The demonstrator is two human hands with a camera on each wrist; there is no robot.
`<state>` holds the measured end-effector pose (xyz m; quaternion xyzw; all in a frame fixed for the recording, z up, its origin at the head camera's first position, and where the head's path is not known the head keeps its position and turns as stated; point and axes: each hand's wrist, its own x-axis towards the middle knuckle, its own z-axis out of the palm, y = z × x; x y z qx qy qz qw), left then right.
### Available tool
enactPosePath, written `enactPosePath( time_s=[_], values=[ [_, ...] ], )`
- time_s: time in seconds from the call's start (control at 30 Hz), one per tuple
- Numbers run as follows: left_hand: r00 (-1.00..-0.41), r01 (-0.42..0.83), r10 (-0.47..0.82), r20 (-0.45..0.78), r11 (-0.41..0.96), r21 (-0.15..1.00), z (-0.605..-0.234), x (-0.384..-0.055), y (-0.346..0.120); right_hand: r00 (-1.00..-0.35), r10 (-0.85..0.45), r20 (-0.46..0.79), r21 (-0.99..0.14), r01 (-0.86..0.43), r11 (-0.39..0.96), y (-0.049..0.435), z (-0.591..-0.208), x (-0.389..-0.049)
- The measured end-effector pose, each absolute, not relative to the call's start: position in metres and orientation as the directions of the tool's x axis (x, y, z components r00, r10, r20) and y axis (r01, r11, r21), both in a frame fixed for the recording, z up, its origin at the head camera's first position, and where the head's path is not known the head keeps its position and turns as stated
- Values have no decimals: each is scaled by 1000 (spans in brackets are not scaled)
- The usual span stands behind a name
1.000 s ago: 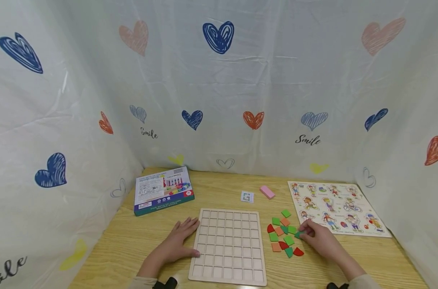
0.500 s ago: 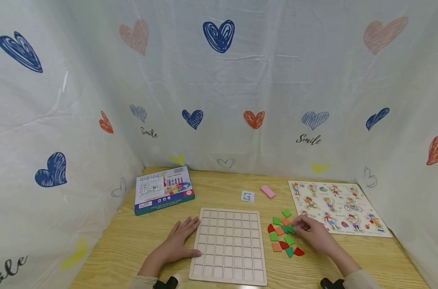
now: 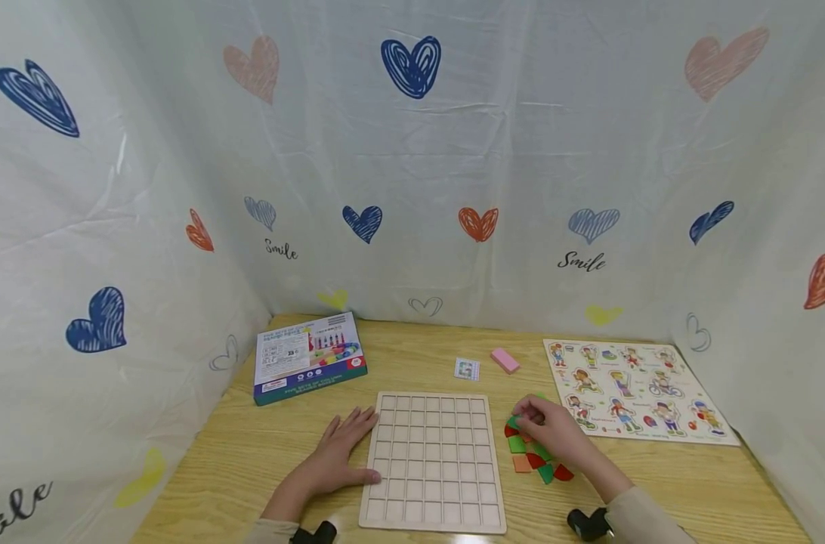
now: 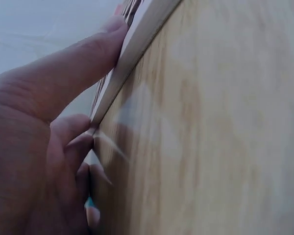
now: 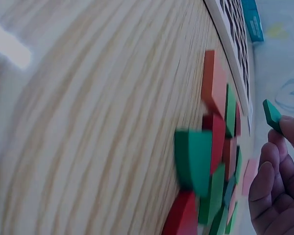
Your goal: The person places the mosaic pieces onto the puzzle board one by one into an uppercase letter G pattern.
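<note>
Between thumb and fingertips, my right hand (image 3: 557,434) pinches a dark green fan-shaped tile (image 5: 271,115), raised over the left part of a cluster of coloured tiles. Red fan-shaped tiles (image 3: 563,473), green square tiles (image 3: 517,444) and orange square tiles (image 3: 522,464) make up that cluster; the hand hides part of it. My left hand (image 3: 338,455) lies with spread fingers at the left side of a pale wooden grid board (image 3: 431,524). In the left wrist view its thumb rests on the board's raised edge (image 4: 137,41).
Behind the board lie a small printed card (image 3: 467,369) and a pink block (image 3: 505,360). A game box (image 3: 310,359) sits at the back left. On the right is a puzzle board (image 3: 640,389) with cartoon figures. A heart-patterned curtain (image 3: 412,174) encloses the table.
My right hand has moved left across the tile cluster, carrying the dark green tile from its right side toward the grid board. The left hand has stayed in place.
</note>
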<state>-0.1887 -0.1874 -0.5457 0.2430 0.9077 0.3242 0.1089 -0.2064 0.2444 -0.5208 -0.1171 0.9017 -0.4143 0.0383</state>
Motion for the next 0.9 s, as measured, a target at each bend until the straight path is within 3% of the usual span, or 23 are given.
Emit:
enactPosePath(
  time_s=[0.47, 0.9],
  values=[
    [-864, 347, 495, -98, 724, 597, -539, -190, -183, -942, -324, 86, -748, -275, 603, 194, -523, -221],
    [-868, 368, 491, -69, 732, 574, -545, -196, -176, -939, -334, 76, -781, -265, 566, 159, -524, -230]
  ],
)
